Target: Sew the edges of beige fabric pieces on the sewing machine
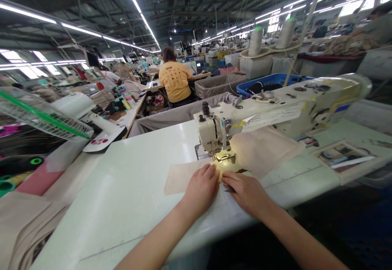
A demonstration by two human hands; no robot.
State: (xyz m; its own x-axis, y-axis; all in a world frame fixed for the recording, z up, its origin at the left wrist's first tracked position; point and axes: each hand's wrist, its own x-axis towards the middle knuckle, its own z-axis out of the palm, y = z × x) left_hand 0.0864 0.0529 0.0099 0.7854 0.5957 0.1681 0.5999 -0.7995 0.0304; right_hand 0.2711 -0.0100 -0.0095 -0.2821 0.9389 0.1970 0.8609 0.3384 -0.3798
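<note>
A beige fabric piece [179, 177] lies on the pale green sewing table [134, 188], its edge reaching the lit foot of an industrial sewing machine [210, 133]. My left hand [202, 186] presses on it with bent fingers held together, just in front of the needle area. Close beside it, my right hand [246, 190] has thumb and fingertips pinched at the fabric's edge. A small dark pointed piece, perhaps a snipper blade, shows under the right fingers; its kind is unclear. More beige fabric [266, 149] spreads under the machine arm.
A tool tray [344, 159] is set in the table at right. A white desk fan [101, 129] and stacked fabric [24, 221] lie left. Beyond the table are a grey cloth bin [180, 108], a blue basket [241, 88], thread cones [255, 41] and a seated co-worker [174, 78].
</note>
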